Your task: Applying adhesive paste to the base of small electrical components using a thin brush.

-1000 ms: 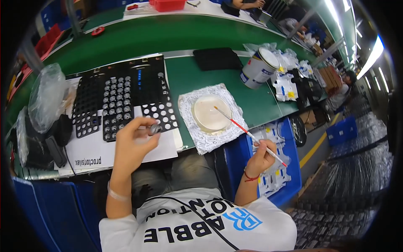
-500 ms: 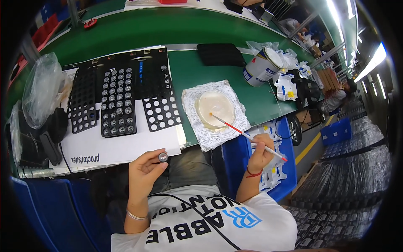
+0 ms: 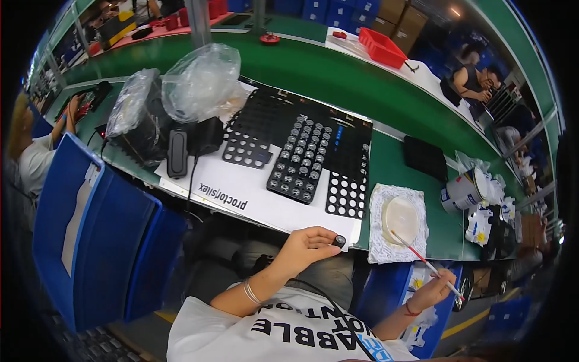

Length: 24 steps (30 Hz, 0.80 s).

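Observation:
Pinched between the thumb and fingers of my left hand (image 3: 310,246) is a small round black part (image 3: 339,241) with a shiny face, held in front of the table's near edge. My right hand (image 3: 433,291) grips a thin brush (image 3: 425,259) with a red and white handle. Its tip rests in a round shallow dish (image 3: 416,222) of cream-coloured paste or liquid. Under the dish lies a crumpled printed white sheet (image 3: 380,247). To the left, a black tray (image 3: 274,188) holds rows of similar round parts.
Perforated black sheets (image 3: 246,148) lie beside the tray on a white printed board (image 3: 181,181). A paint-type can (image 3: 464,192) and a black pad (image 3: 424,158) stand right. Plastic bags (image 3: 202,81) sit at left, blue bins (image 3: 111,241) below. Other people work nearby.
My view has swung left, so the table and both hands appear farther right in the picture. Both hands keep their hold, and the brush tip is still in the dish.

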### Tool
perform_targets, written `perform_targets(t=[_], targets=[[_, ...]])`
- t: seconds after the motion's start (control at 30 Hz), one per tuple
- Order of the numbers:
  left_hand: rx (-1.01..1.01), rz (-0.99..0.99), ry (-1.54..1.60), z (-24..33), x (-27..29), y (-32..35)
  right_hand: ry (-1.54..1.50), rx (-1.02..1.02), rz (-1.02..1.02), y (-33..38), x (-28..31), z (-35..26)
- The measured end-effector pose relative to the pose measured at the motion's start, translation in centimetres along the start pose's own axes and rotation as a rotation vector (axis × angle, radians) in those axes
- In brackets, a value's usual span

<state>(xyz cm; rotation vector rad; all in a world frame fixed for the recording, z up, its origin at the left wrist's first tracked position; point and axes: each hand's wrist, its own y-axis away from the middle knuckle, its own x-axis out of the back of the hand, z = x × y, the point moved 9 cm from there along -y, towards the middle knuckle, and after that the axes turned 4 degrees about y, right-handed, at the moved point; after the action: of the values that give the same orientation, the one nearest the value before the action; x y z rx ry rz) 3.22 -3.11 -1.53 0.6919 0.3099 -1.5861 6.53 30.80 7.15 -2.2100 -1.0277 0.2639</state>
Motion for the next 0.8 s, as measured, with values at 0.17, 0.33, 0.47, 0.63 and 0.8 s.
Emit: perform_targets(t=[0.17,0.33,0.47,0.63,0.8], targets=[[0.016,-0.007,0.027,0.2,0.3,-0.3,0.141,-0.015,0.020,-0.1,-0.3,-0.5],[-0.028,-0.018,0.082,0.4,0.6,-0.5,-0.232,-0.074,0.060,0.1,-0.1,0.2],[-0.044,-0.012,0.083,0.4,0.6,-0.4,-0.480,-0.172,0.013,1.1,-1.9,0.1],[-0.078,0.059,0.148,1.0,0.5,0.5,-0.867,-0.306,-0.069,2.6,-5.0,-0.7],[-0.071,0.097,0.169,0.3,1.2,-0.4,-0.964,-0.320,-0.123,3.5,-6.9,-1.6]])
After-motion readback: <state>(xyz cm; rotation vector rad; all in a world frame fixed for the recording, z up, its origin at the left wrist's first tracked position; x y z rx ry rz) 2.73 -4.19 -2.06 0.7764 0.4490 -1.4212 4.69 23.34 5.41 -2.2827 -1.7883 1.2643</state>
